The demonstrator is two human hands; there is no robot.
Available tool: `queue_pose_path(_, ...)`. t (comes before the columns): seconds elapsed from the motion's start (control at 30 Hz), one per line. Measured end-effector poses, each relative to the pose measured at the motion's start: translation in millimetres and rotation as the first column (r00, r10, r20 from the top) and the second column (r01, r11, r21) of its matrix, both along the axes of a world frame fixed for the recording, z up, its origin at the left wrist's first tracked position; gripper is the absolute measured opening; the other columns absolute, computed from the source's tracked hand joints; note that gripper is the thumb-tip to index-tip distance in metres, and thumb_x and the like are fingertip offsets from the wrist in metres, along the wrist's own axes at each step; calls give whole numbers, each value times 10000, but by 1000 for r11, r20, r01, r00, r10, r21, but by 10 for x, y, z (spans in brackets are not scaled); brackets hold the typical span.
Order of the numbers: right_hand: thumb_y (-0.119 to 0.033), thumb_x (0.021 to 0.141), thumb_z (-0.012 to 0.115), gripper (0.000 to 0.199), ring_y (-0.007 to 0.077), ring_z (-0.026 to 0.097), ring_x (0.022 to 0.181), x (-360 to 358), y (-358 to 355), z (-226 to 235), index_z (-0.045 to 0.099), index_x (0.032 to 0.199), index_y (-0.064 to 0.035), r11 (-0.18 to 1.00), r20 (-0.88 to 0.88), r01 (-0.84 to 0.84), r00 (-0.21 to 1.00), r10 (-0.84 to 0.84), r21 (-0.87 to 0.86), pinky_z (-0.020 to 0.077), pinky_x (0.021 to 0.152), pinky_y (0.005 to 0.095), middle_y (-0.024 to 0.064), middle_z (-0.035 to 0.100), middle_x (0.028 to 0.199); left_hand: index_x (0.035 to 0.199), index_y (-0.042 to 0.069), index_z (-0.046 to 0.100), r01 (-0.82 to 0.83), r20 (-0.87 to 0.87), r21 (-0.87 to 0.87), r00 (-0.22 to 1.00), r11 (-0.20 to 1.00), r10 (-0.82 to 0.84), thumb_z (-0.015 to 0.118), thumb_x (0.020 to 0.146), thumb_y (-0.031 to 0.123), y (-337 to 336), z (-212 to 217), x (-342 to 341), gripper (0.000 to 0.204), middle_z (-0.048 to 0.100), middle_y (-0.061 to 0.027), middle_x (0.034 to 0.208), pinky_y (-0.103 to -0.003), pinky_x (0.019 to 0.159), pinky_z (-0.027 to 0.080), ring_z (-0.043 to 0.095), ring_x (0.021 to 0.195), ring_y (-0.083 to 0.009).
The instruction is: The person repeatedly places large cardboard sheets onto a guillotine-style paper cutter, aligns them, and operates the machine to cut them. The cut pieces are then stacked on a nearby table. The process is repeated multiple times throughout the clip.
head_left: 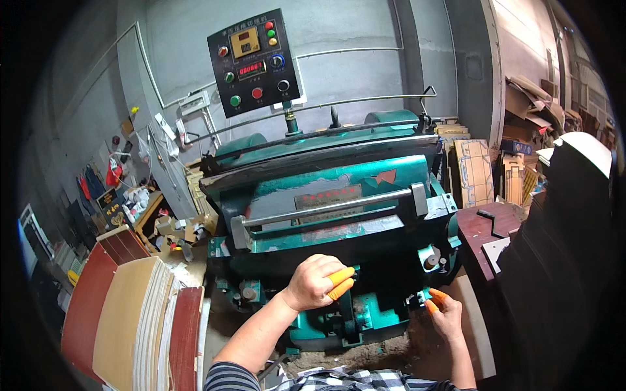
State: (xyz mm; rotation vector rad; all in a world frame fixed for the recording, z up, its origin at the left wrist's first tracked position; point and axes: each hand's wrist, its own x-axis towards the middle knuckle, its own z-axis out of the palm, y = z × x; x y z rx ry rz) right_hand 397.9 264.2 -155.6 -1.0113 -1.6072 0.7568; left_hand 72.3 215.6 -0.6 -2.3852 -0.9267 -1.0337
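Two half-curled, empty hands, left [315,281] and right [445,311], at a green press [326,195] in a cluttered grey-walled workshop.

Dusty floor [391,355], green die-cutting press [326,208] standing on it, cardboard sheet stacks [130,319] at left

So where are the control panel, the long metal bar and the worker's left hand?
control panel [253,62], head view, middle of its black face
long metal bar [326,208], head view, mid-length
left hand [314,281], head view, back of the hand

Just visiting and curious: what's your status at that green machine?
Left hand fisted at green machine front. Right hand touching its lower right corner. Nothing between.
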Motion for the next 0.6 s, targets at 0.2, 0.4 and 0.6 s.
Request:
queue_pose_path(0.2,-43,797,733,299,208,697,781,97,-86,43,667,1079,31,991,-24,129,991,-128,46,548,698,289,151,698,864,1027,37,678,-246,108,129,966,961,233,782,711,114,8,340,-175,342,648,-127,1124,-424,957,456,599,1108,-319)
queue_pose_path(0.4,-105,779,744,288,259,679,693,172,-202,51,687,1033,18,975,221,163,956,-193,149,534,619,320,179,689,867,1122,0,646,-437,112,182,899,881,423,733,791,215,325,713,-462,404,585,-147,1265,-520,1079,313,455,1284,-375)
queue_pose_path(0.6,-71,802,735,246,242,688,724,403,-379,165,689,1029,9,964,128,221,962,-240,148,536,626,305,163,692,865,1241,33,579,-618,112,86,786,782,608,708,826,240,488,665,-756,481,533,-144,1336,-508,1120,265,390,1340,-358)
